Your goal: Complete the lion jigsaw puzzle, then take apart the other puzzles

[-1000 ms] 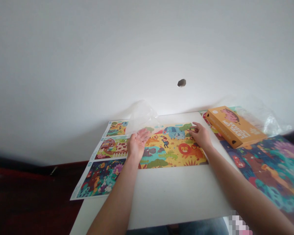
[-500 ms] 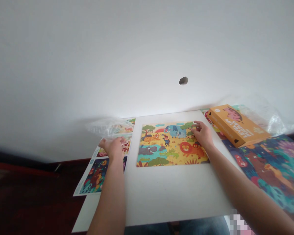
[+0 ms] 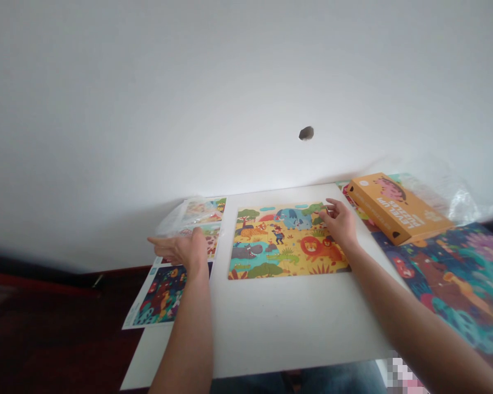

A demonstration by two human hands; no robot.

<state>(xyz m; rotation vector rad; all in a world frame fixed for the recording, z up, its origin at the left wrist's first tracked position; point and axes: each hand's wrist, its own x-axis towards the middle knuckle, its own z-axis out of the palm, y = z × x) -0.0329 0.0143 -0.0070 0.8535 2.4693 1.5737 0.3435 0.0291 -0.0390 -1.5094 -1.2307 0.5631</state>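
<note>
A jigsaw puzzle [image 3: 285, 241] with an animal scene of elephants, lions and a hippo lies on the white table, its pieces joined. My right hand [image 3: 340, 221] is at its upper right edge, thumb and fingers apart near the tree. Over on the left, my left hand [image 3: 181, 250] hovers above or rests on a printed picture sheet [image 3: 160, 293]; I cannot tell which. Its fingers stretch out leftward with the thumb up, holding nothing visible. Just beyond it, a clear plastic bag [image 3: 176, 216] lies on the sheet.
On the right, an orange puzzle box [image 3: 398, 208] sits beside another clear plastic bag [image 3: 456, 197]. A dark, colourful puzzle [image 3: 456, 284] lies in front of the box. The white wall [image 3: 230, 109], with a hole in it, rises behind the table [image 3: 296, 323].
My left hand's fingers have straightened out to the left, and the plastic bag behind it has shifted slightly right and settled. My right hand has barely moved.
</note>
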